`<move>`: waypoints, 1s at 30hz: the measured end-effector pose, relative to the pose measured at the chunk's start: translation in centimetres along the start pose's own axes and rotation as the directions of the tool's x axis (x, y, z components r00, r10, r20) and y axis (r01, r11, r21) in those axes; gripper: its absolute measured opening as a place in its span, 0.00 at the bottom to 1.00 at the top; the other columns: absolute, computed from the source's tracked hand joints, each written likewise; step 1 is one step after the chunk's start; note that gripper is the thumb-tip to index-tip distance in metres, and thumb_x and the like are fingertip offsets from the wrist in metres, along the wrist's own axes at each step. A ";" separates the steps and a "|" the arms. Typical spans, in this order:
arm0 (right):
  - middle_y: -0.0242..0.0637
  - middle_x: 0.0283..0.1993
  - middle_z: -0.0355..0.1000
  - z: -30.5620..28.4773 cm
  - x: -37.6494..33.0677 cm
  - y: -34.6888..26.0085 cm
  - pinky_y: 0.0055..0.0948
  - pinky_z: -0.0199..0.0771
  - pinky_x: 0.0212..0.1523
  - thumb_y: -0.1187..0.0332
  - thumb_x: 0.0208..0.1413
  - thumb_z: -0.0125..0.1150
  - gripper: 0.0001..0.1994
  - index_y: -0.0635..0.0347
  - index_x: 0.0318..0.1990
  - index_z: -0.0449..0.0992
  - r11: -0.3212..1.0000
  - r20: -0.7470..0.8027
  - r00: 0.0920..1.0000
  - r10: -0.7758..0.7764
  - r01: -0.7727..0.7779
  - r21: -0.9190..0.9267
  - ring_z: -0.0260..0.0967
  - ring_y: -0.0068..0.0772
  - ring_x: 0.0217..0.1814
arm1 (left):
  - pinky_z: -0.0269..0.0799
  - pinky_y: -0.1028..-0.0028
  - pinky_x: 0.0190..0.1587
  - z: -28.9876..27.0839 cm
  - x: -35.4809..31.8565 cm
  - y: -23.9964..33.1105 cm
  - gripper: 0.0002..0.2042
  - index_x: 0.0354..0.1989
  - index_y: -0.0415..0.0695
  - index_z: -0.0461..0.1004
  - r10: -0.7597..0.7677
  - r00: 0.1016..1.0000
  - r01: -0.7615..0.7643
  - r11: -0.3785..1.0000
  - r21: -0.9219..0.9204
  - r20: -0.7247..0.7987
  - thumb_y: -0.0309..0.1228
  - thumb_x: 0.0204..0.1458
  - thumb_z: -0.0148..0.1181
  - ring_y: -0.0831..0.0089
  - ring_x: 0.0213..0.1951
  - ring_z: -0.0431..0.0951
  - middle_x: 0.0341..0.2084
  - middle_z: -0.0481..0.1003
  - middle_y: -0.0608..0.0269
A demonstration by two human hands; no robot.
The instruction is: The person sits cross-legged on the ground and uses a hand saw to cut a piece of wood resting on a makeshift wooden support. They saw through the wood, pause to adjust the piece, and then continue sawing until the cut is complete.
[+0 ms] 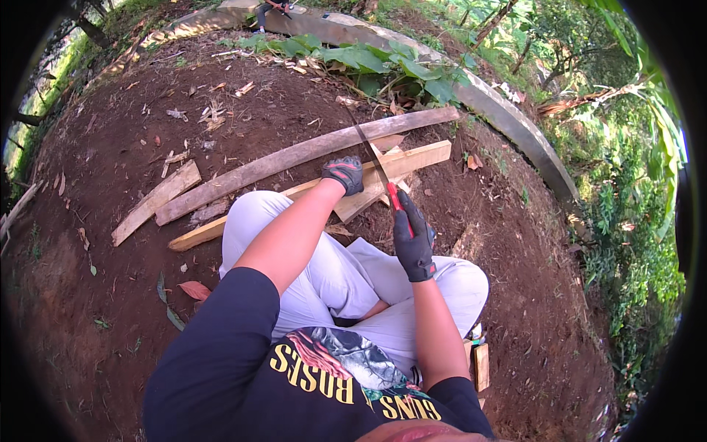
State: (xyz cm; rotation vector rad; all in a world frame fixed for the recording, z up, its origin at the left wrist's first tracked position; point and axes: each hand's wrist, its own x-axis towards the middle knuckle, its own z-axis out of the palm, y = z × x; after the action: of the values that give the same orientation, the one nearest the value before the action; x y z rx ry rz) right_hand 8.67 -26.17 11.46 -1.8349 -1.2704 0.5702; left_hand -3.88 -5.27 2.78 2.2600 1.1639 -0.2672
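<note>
I sit cross-legged on the ground with gloves on both hands. My right hand [414, 237] is closed round the red handle [394, 196] of a handsaw [374, 153]. Its thin dark blade points away from me and lies across a pale wooden plank [421, 155]. On that plank, just left of the blade, my left hand [344, 174] grips the wood with curled fingers. Short boards [357, 202] lie crosswise beneath the plank. Beyond it rests a longer, weathered grey-brown plank [287, 153], which the saw's far end passes over. Whether the teeth sit in a cut is too small to tell.
A short board [158, 200] lies at the left, with wood chips [212, 116] on the brown soil beyond. Wood pieces [481, 367] lie by my right hip. A low concrete edge [508, 118] curves behind leafy plants [368, 59]. Another person [271, 10] sits far off.
</note>
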 end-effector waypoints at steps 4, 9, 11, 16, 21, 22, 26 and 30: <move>0.49 0.63 0.79 2.2 1.7 0.9 0.39 0.76 0.64 0.67 0.71 0.55 0.20 0.60 0.66 0.78 0.999 -0.044 0.998 -0.038 0.038 -0.012 0.78 0.44 0.65 | 0.79 0.55 0.61 -1.9 2.5 -0.6 0.31 0.55 0.39 0.81 0.062 0.988 -0.070 0.996 0.050 0.144 0.50 0.48 0.72 0.47 0.57 0.82 0.55 0.81 0.42; 0.50 0.63 0.79 1.8 2.5 0.5 0.40 0.77 0.63 0.68 0.70 0.56 0.19 0.59 0.66 0.78 0.996 -0.013 0.996 0.084 -0.084 -0.003 0.79 0.48 0.64 | 0.79 0.57 0.60 -2.8 4.2 -1.5 0.41 0.55 0.37 0.82 0.101 0.945 -0.116 0.993 0.030 0.312 0.59 0.39 0.76 0.49 0.56 0.83 0.53 0.82 0.42; 0.50 0.63 0.79 2.1 3.3 0.4 0.42 0.78 0.61 0.66 0.70 0.57 0.20 0.55 0.67 0.77 0.997 -0.009 1.000 0.004 -0.004 -0.071 0.79 0.51 0.63 | 0.79 0.57 0.60 -2.5 4.1 -2.1 0.41 0.55 0.37 0.82 0.113 0.955 -0.120 0.993 0.006 0.273 0.62 0.41 0.74 0.50 0.56 0.83 0.53 0.82 0.42; 0.50 0.62 0.79 1.8 3.6 -1.2 0.42 0.79 0.61 0.66 0.70 0.57 0.19 0.56 0.66 0.78 0.988 0.053 0.992 0.118 -0.112 -0.110 0.80 0.49 0.63 | 0.79 0.57 0.59 -3.1 4.7 -2.2 0.41 0.55 0.37 0.82 0.143 0.934 -0.141 0.990 -0.031 0.328 0.63 0.44 0.71 0.51 0.56 0.83 0.54 0.82 0.43; 0.51 0.61 0.80 -0.7 1.1 -2.4 0.40 0.80 0.58 0.67 0.70 0.58 0.20 0.58 0.66 0.78 0.991 0.023 0.998 0.057 -0.053 -0.121 0.82 0.47 0.60 | 0.79 0.57 0.59 -2.9 4.3 -2.8 0.41 0.56 0.37 0.82 0.097 0.955 -0.092 0.995 -0.032 0.279 0.63 0.44 0.71 0.51 0.56 0.83 0.54 0.82 0.43; 0.51 0.61 0.80 -1.9 0.0 -3.7 0.40 0.80 0.58 0.68 0.69 0.57 0.20 0.59 0.66 0.78 0.977 0.041 0.988 0.149 -0.140 -0.162 0.82 0.47 0.59 | 0.79 0.58 0.59 -2.7 4.5 -2.7 0.41 0.56 0.37 0.82 0.100 0.957 -0.094 0.995 -0.036 0.272 0.63 0.44 0.71 0.51 0.56 0.83 0.54 0.82 0.43; 0.51 0.61 0.80 -5.3 -3.5 -6.6 0.40 0.79 0.60 0.70 0.69 0.56 0.20 0.60 0.66 0.78 0.890 0.059 0.895 0.443 -0.430 -0.154 0.81 0.47 0.61 | 0.78 0.58 0.60 -1.9 5.3 -3.0 0.42 0.55 0.37 0.82 0.139 0.955 -0.128 0.990 -0.061 0.262 0.62 0.42 0.73 0.50 0.56 0.83 0.54 0.82 0.43; 0.51 0.62 0.80 -5.2 -3.8 -5.5 0.41 0.77 0.62 0.69 0.70 0.55 0.19 0.61 0.65 0.78 0.940 0.061 0.951 0.304 -0.289 -0.181 0.80 0.48 0.63 | 0.77 0.58 0.62 -2.0 5.0 -2.4 0.42 0.57 0.38 0.81 0.113 0.954 -0.108 0.994 -0.033 0.279 0.60 0.40 0.76 0.50 0.59 0.81 0.58 0.80 0.43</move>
State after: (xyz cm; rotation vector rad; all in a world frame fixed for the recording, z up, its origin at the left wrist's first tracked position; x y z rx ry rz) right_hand 8.06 -30.66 18.58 -2.1874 -1.1340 0.7304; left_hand -2.96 0.36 1.28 2.1771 0.8856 -0.5123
